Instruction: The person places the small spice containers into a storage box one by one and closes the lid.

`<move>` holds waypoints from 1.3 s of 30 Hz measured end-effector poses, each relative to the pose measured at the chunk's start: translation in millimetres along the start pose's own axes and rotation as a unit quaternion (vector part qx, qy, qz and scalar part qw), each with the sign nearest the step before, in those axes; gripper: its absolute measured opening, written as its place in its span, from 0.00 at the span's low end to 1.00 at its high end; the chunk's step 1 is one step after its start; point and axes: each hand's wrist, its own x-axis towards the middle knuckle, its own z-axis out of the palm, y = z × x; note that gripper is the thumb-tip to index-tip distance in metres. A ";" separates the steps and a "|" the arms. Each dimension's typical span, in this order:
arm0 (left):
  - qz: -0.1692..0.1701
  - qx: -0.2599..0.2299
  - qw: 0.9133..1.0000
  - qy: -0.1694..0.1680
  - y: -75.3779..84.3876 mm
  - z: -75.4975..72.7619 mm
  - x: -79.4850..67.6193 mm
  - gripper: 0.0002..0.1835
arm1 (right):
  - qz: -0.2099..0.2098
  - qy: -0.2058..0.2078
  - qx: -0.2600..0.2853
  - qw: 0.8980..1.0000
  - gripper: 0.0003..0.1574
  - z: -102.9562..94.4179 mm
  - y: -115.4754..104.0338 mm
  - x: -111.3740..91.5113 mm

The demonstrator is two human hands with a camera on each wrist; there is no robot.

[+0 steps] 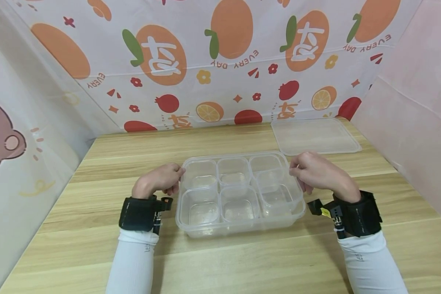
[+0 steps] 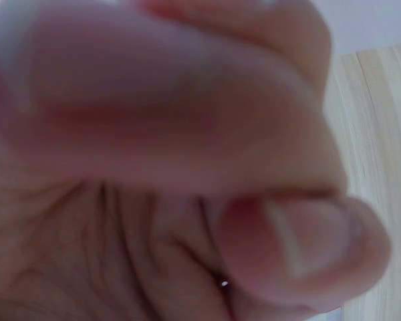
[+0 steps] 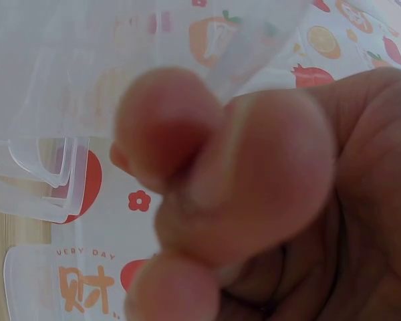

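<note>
A large clear plastic container [image 1: 239, 228] stands on the table with several small clear boxes inside in two rows. My left hand [image 1: 163, 179] is at the container's left rim, fingertips curled over it. The left wrist view shows the thumb [image 2: 307, 244] against a bent finger; the rim between is hidden. My right hand [image 1: 317, 171] pinches the edge of a small clear box [image 1: 277, 196] at the right end. That box sits higher than its neighbours and looks tilted. Close up, the right thumb and fingers [image 3: 274, 167] grip translucent plastic [image 3: 67, 73].
A flat translucent lid [image 1: 314, 136] lies at the table's back right, close behind the container. Fruit-printed cloth [image 1: 239, 94] hangs along the back, with pale cloths at both sides. Wooden tabletop [image 1: 242, 265] shows in front of the container.
</note>
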 end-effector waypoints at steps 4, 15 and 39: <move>-0.001 -0.001 1.000 0.000 -1.2 -0.6 0.6 0.17 | 0.004 -0.010 0.001 1.000 0.09 0.7 -0.1 0.2; 0.000 0.001 1.000 0.000 -2.3 -0.9 0.7 0.17 | 0.008 -0.047 0.007 0.999 0.09 4.2 1.5 2.0; 0.004 0.001 1.000 -0.001 -1.6 -1.2 0.6 0.17 | 0.027 -0.090 -0.010 0.996 0.13 9.7 3.4 8.9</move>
